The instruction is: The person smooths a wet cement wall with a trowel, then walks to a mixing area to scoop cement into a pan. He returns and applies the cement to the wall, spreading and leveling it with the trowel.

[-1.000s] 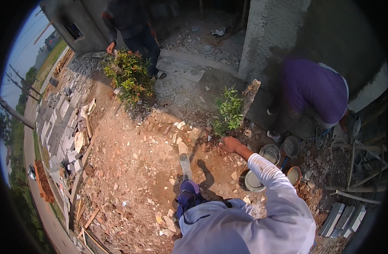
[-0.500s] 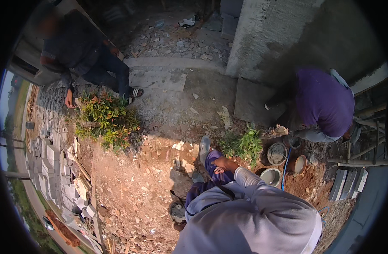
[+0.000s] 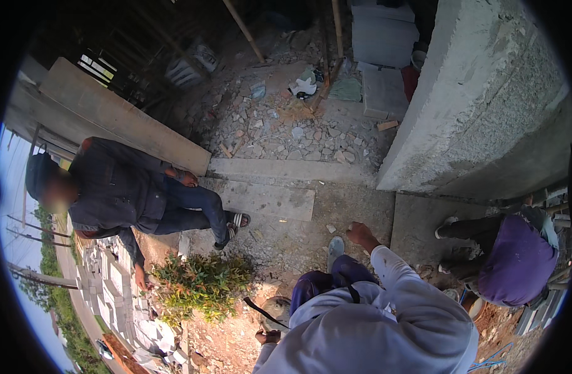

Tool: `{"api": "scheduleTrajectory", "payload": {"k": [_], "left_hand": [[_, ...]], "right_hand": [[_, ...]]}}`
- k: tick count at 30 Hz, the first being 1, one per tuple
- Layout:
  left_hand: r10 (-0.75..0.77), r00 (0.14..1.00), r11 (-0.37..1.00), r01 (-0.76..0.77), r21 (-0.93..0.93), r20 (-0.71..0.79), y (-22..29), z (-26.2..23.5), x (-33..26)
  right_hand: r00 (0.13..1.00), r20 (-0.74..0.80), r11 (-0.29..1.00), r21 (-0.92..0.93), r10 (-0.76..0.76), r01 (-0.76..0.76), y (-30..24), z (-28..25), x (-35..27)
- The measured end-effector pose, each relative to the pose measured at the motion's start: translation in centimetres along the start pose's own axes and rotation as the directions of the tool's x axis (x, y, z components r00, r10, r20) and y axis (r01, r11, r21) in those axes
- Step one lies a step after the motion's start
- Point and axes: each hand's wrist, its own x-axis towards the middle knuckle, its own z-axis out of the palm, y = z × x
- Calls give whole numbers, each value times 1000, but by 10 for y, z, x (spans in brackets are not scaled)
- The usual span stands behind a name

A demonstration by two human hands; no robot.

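My left hand (image 3: pixel 268 336) is curled at the near rim of a round, dark bucket (image 3: pixel 276 310). The bucket is beside my left leg, with greyish material showing in it; my fingers' exact hold is partly hidden. A black strap (image 3: pixel 264 311) crosses in front of the bucket. My right hand (image 3: pixel 362 235) swings forward above the concrete floor, loosely closed, with nothing visible in it. Below my purple trousers (image 3: pixel 314 288), one grey shoe (image 3: pixel 336 249) is on the ground ahead.
A person in dark clothes (image 3: pixel 120 187) sits at left by a leafy shrub (image 3: pixel 201 283). At right another person in purple (image 3: pixel 516 262) bends over beside a round container (image 3: pixel 473 305). A low sill (image 3: pixel 286 168) fronts rubble (image 3: pixel 298 134). A concrete wall (image 3: pixel 435 124) rises at right.
I have moved forward towards the sill, and the bucket has come along with my left hand. My right hand has swung out from near my thigh. The shrub and both people appear lower in view.
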Motion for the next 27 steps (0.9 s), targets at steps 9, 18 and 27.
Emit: {"api": "scheduleTrajectory", "payload": {"k": [9, 18, 27], "left_hand": [[-246, 955, 968, 249, 2, 165, 49, 382, 16], [-331, 892, 728, 34, 684, 308, 70, 811, -23], [-129, 888, 447, -346, 825, 442, 38, 1145, -77]], "right_hand": [[987, 80, 907, 389, 140, -160, -39, -259, 156], [937, 136, 936, 102, 323, -337, 3, -279, 249], [920, -2, 894, -237, 391, -381, -65, -328, 303]]}}
